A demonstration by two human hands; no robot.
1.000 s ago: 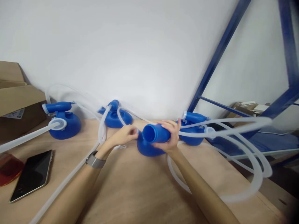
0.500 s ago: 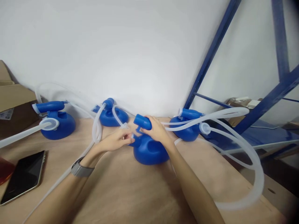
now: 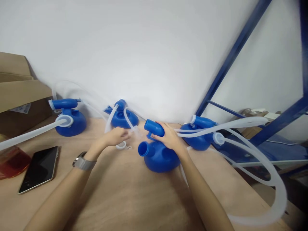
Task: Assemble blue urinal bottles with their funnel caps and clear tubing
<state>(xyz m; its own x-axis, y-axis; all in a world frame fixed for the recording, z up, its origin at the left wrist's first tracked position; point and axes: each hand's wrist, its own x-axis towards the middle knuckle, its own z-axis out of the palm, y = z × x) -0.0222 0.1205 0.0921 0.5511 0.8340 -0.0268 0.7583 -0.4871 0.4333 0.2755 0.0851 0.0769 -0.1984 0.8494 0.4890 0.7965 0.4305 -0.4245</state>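
Now the right hand (image 3: 170,137) grips the handle (image 3: 154,127) of the near blue bottle (image 3: 162,158), mid-table (image 3: 134,195), open mouth (image 3: 143,149) facing left; steady that hold against tipping. The left hand (image 3: 117,136) curls by the white ring (image 3: 122,148); whether it's grasping anything, can't tell.

head-worn view, facing forward, down over table (image 3: 130,199)

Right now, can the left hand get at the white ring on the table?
Probably yes: the left hand is close beside the white ring, and nothing visible lies across the ring's near edge. The right hand is off to the side, gripping a blue tube.
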